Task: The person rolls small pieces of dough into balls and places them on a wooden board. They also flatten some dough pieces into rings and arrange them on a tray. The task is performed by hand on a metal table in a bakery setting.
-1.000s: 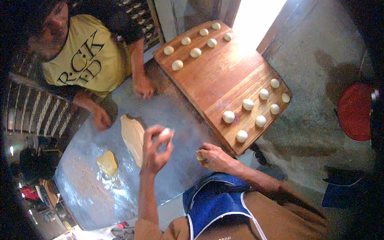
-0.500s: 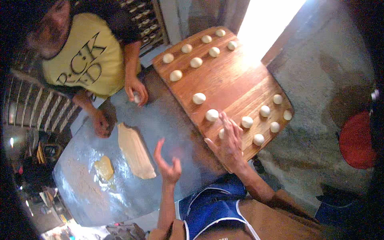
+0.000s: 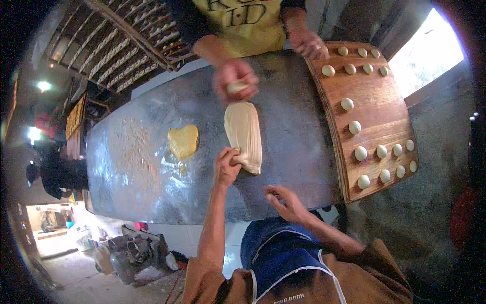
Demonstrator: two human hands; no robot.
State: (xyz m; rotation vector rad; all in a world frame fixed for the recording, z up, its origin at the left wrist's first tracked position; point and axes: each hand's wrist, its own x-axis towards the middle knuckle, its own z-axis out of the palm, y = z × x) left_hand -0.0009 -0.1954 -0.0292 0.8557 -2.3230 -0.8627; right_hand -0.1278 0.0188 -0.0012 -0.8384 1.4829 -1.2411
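Left hand pinches dough, seemingly hiding a corner.

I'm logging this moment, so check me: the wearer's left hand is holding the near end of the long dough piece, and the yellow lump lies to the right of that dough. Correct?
Not quite: the yellow lump lies to the left of the long dough piece, as the head view shows. The wearer's left hand is holding the dough's near end.
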